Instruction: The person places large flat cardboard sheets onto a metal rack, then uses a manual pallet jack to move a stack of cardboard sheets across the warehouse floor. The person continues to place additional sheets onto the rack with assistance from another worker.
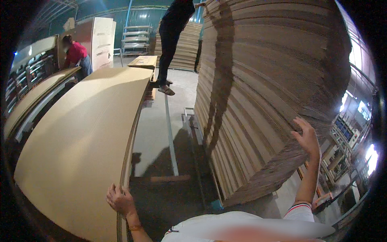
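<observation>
Head: flat tan cardboard sheet (80,137).

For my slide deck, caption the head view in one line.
Left hand grips the edge of a flat cardboard sheet; right hand presses the tall cardboard stack.

No labels, signs or screens showed anywhere in your view. Packaging stock only: a tall stack of flat corrugated sheets (266,92) stood at your right, plain brown, its layered edges facing you. A large plain tan cardboard sheet (84,137) lay flat at your left, broad face up. Farther back, a lower pile of brown sheets (186,46) stood on the floor, and a pale upright cardboard board (102,40) stood at the far left. Any print was too small to tell.
</observation>
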`<state>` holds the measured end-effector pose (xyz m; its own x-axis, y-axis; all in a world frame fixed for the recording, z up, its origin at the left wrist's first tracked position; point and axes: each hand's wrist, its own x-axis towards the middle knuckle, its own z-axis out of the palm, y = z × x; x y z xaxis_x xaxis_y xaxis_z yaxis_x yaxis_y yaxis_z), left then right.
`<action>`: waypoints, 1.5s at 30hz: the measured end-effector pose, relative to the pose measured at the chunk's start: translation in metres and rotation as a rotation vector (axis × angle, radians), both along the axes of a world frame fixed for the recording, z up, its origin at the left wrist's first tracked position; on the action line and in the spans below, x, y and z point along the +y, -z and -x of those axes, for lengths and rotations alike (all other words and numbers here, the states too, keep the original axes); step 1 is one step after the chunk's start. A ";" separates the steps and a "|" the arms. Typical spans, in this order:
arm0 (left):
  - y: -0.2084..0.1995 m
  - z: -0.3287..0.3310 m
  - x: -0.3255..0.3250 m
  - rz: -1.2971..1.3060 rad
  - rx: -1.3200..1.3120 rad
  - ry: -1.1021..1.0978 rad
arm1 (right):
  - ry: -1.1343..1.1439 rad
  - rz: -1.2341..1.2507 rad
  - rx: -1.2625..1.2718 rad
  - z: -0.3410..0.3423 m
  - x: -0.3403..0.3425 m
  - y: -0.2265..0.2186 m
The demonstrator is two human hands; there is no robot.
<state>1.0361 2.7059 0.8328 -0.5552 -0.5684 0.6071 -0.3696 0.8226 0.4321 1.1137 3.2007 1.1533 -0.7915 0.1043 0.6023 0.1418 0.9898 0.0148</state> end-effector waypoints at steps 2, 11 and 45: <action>0.003 0.003 0.002 0.007 -0.010 -0.003 | -0.025 -0.018 -0.010 0.001 0.000 0.001; 0.005 0.004 -0.002 0.029 -0.004 -0.022 | -0.106 -0.064 0.068 0.004 -0.013 -0.003; 0.005 0.003 -0.005 0.010 -0.002 -0.005 | -0.145 -0.028 0.032 -0.001 -0.007 0.003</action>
<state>1.0332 2.7009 0.8277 -0.5537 -0.5651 0.6117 -0.3742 0.8250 0.4234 1.1148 3.1941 1.1499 -0.7775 -0.0271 0.6283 -0.0020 0.9992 0.0407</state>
